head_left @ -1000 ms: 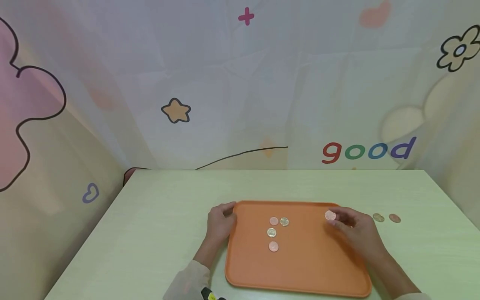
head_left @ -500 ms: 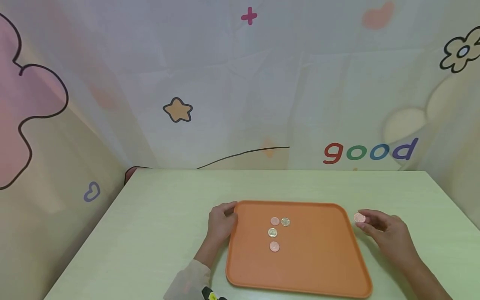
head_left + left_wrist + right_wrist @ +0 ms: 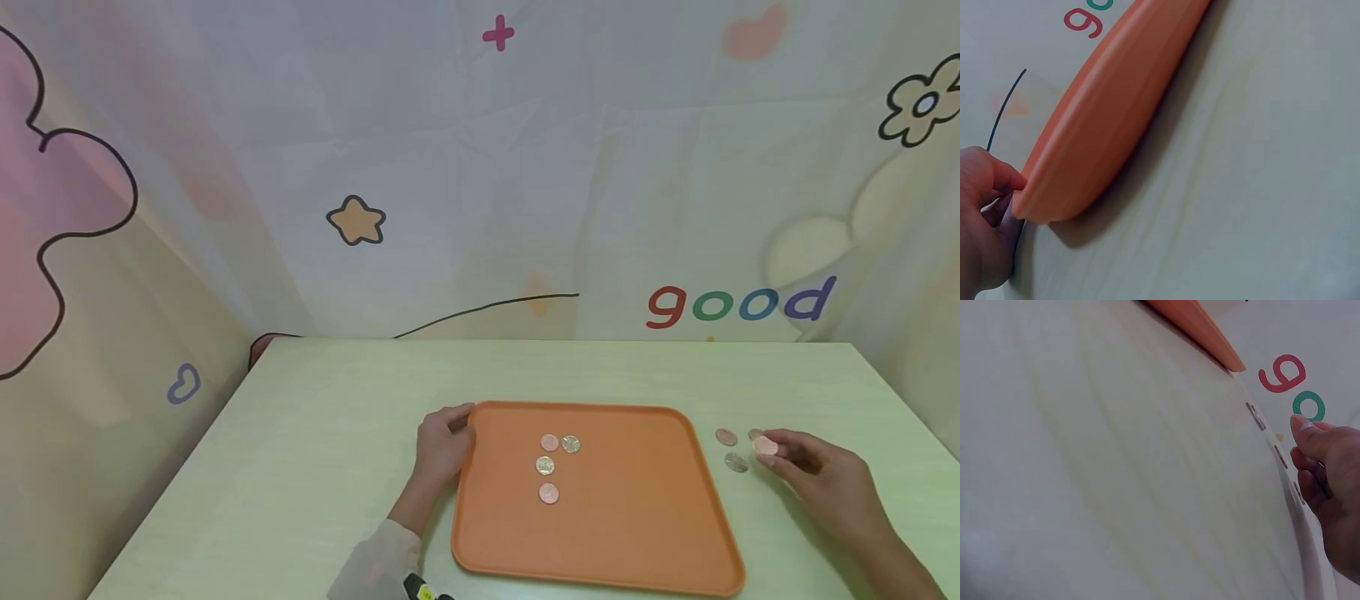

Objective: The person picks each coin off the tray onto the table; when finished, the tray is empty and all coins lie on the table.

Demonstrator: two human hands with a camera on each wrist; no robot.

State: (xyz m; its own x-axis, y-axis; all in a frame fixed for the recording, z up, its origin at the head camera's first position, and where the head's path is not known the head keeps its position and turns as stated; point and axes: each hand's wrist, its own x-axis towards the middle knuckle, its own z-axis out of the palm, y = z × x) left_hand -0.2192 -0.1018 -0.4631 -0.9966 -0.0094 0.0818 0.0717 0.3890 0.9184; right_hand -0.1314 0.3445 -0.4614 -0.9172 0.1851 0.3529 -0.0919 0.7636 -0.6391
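Note:
My left hand [image 3: 444, 446] pinches the far-left corner of an orange tray [image 3: 637, 525] between thumb and fingers; the left wrist view shows this hand [image 3: 988, 212] on the tray's rim [image 3: 1104, 100]. To the right of the tray, my right hand [image 3: 832, 483] holds a pinkish copper coin [image 3: 765, 446] by its edge above the table. Below it lie a copper-coloured coin [image 3: 726, 437], a duller coin [image 3: 737, 462] and another coin [image 3: 754, 434], partly covered by the fingertips. On the tray rest two copper coins [image 3: 549, 493] and two gold-coloured ones [image 3: 545, 465].
The pale green table [image 3: 337, 433] extends around the tray on all sides. Behind it hangs a printed cloth [image 3: 465, 183] with a star, a flower and the word "good". A black strap shows at the left sleeve [image 3: 382, 562].
From above the tray's far-right corner, my right hand has moved right, out over the table, with the copper coin in its fingers. The left hand stays on the tray.

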